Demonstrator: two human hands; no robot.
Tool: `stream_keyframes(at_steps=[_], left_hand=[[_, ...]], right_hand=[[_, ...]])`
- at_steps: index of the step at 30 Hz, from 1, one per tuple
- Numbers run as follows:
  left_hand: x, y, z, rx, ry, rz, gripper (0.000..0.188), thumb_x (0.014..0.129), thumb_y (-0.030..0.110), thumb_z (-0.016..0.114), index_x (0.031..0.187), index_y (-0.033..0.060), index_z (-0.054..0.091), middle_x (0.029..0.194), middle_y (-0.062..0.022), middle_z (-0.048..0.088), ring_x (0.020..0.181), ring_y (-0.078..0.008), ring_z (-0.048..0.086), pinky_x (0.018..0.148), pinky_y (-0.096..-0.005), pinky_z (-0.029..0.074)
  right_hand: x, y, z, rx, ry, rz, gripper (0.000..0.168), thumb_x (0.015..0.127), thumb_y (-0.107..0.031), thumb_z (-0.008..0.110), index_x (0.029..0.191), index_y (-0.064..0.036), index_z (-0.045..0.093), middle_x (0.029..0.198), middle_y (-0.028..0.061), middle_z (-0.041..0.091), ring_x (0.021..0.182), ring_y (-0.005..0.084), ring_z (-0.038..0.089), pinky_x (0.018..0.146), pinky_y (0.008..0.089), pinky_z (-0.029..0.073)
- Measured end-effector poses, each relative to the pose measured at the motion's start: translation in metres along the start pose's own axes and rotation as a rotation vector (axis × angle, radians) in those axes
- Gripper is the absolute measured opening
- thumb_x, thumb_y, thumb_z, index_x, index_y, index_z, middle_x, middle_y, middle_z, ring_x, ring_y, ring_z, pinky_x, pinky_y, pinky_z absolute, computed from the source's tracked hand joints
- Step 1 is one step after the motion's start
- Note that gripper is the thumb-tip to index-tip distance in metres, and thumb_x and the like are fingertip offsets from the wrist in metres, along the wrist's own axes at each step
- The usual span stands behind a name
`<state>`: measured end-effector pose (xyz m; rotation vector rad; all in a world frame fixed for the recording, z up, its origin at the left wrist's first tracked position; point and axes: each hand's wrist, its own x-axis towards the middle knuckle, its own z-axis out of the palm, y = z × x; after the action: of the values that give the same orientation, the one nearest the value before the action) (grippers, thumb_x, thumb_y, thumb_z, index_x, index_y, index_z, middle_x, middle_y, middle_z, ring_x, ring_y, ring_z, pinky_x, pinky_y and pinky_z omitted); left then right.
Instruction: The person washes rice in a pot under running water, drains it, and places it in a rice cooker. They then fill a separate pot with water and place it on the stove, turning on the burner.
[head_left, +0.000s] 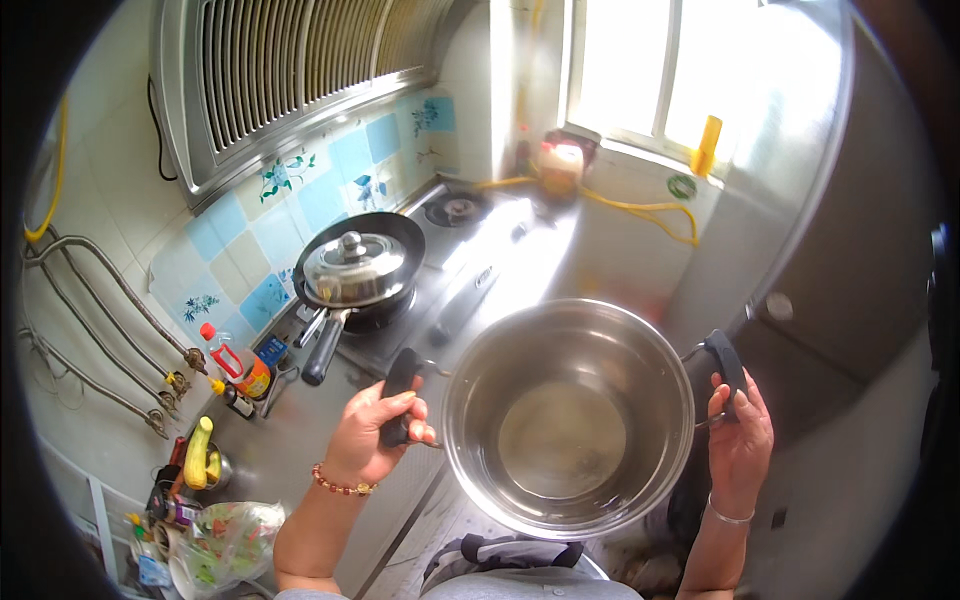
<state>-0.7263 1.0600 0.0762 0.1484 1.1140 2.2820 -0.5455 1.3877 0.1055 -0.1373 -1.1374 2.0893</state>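
Observation:
A stainless steel pot (480, 480) hangs in front of my body, carried by its two black side handles. My left hand (375, 435) is closed around the left handle (397, 397). On the other side my right hand (739, 435) grips the right handle (724, 367). The pot has no lid on it, and its inside faces up at me. Its bottom looks pale and shiny; I cannot tell whether a little water lies in it.
A black frying pan (416, 240) under a steel lid (352, 270) sits on the gas stove (450, 300). Oil and sauce bottles (240, 367), a yellow squash (197, 454) and a bag of vegetables (232, 540) line the counter (300, 450). A refrigerator (825, 262) stands at the right.

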Motion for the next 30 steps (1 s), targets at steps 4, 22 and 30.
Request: stream_keyframes(at_steps=[4,22,30], left_hand=[[0.074,0.001,0.012,-0.057,0.094,0.055,0.024,0.086,0.007,0.050,0.109,-0.0029,0.049,0.079,-0.0109,0.058,0.060,-0.0162,0.055,0.068,-0.0371,0.046],[0.383,0.106,0.002,-0.211,0.411,0.479,0.017,0.083,0.001,0.051,0.099,-0.0060,0.052,0.076,-0.0106,0.055,0.056,-0.0132,0.044,0.061,-0.0306,0.043],[0.494,0.142,-0.033,-0.139,0.582,0.571,0.006,0.084,0.002,0.053,0.087,-0.0027,0.053,0.072,-0.0098,0.055,0.054,-0.0136,0.047,0.062,-0.0341,0.045]], right_hand=[[0.124,0.032,-0.001,0.028,-0.093,0.074,0.042,0.087,-0.002,0.049,0.124,0.013,0.037,0.106,0.0192,0.056,0.090,0.0152,0.059,0.084,0.0251,0.048],[0.572,0.248,0.102,0.037,-0.509,0.457,0.026,0.088,-0.003,0.048,0.112,0.009,0.047,0.095,0.0159,0.058,0.077,0.0178,0.059,0.074,0.0300,0.051],[0.721,0.377,0.164,-0.026,-0.631,0.573,0.025,0.086,0.000,0.049,0.110,0.006,0.050,0.090,0.0161,0.058,0.072,0.0161,0.056,0.067,0.0263,0.049]])
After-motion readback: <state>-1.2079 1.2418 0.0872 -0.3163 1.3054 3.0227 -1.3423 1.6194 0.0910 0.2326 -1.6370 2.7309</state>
